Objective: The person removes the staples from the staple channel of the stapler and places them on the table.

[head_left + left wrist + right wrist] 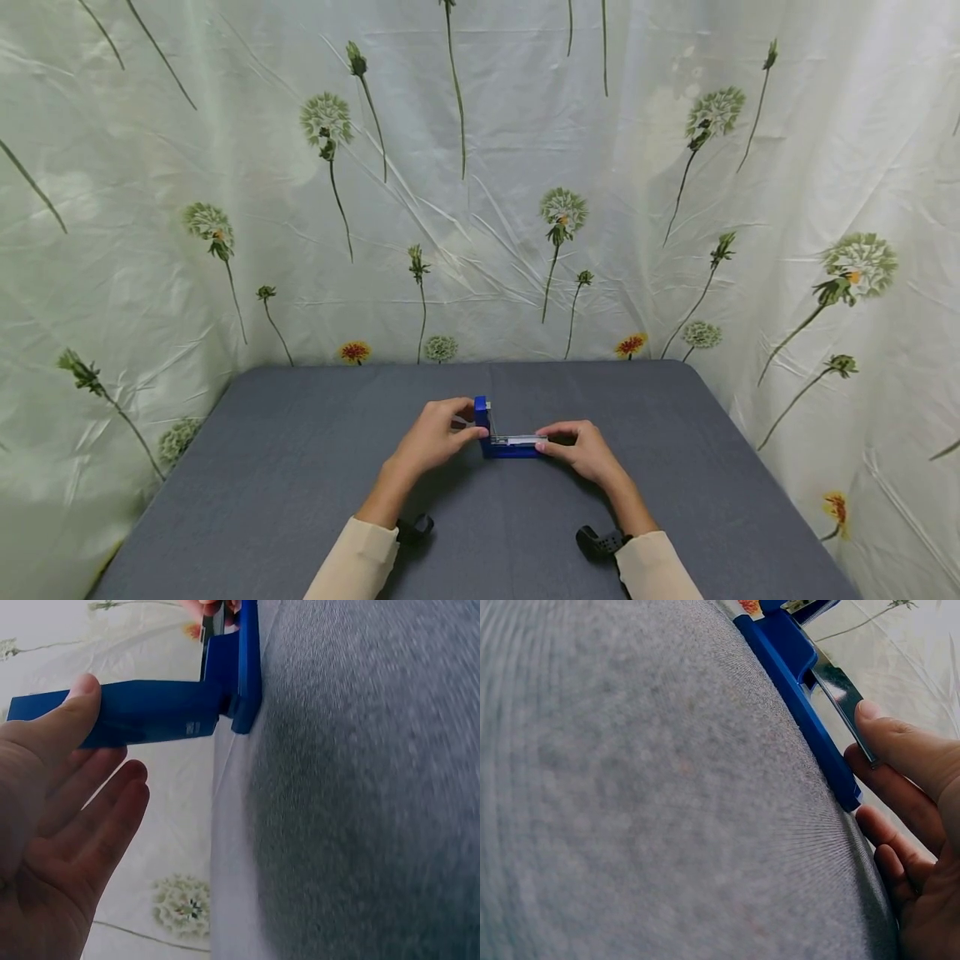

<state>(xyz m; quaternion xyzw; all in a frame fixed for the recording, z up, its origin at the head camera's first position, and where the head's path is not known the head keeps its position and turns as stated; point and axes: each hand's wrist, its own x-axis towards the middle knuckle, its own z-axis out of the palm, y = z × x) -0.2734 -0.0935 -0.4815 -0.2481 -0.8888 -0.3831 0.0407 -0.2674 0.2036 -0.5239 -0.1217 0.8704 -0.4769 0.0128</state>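
A blue stapler (516, 452) rests on the grey table with its top arm raised upright, so its metal staple channel (521, 439) lies exposed. My left hand (433, 435) grips the raised arm between thumb and fingers. In the left wrist view the thumb of that hand (64, 787) presses on the blue arm (150, 712). At the channel's free end, my right hand (583, 450) pinches the metal between thumb and forefinger. The right wrist view shows this hand (922, 802) on the tip of the channel (844, 701), above the blue base (802, 720).
A grey cloth covers the table (300, 483). Behind and beside it hangs a pale curtain (480, 233) printed with dandelions. Black bands (598, 543) are on both wrists, near the cream sleeves (656, 567).
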